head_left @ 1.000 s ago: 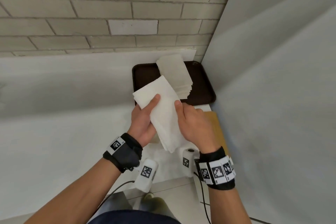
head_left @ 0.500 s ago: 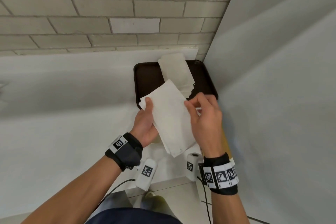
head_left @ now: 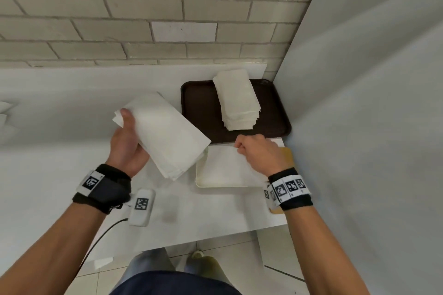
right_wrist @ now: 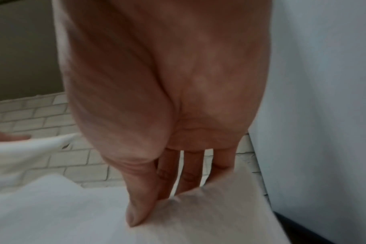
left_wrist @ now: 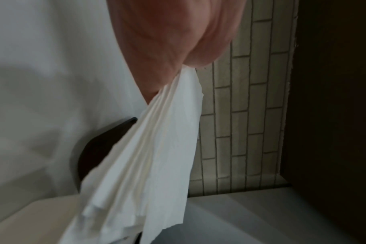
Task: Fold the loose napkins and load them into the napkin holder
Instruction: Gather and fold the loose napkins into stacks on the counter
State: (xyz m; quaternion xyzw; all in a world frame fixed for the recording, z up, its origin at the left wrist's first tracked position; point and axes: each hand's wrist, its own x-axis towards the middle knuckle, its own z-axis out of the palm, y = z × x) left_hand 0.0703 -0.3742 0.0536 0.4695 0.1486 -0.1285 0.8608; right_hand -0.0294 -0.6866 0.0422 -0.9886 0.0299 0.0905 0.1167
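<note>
Here the left hand (head_left: pixel 125 141) grips one bundle (head_left: pixel 165 134) of folded napkins, thumb on top and fingers hidden beneath, held tilted in the air above the desk (head_left: pixel 60 108), its lower corner hanging over the near-left edge of the white tray (head_left: pixel 215 183). In the left wrist view the bundle (left_wrist: pixel 148 165) shows several layered edges, too many and too blurred to count.

The right hand (head_left: pixel 259 153) is curled and pinches the far edge of a single flat napkin (head_left: pixel 225 163) lying in the white tray; the right wrist view shows the thumb (right_wrist: pixel 140 206) pressed on that napkin (right_wrist: pixel 209 214) with the fingers behind it.

There are two trays: the white one near the desk's front, and a brown tray (head_left: pixel 199 108) just behind it, against the brick wall (head_left: pixel 143 19). On the brown tray rests one stack (head_left: pixel 238 100) of folded napkins, its edges slightly fanned. So three groups of napkins are visible: the held bundle, the flat one, the stack.

A tan board (head_left: pixel 286 153) peeks out beside the right hand. No part of a napkin holder can be told apart.
</note>
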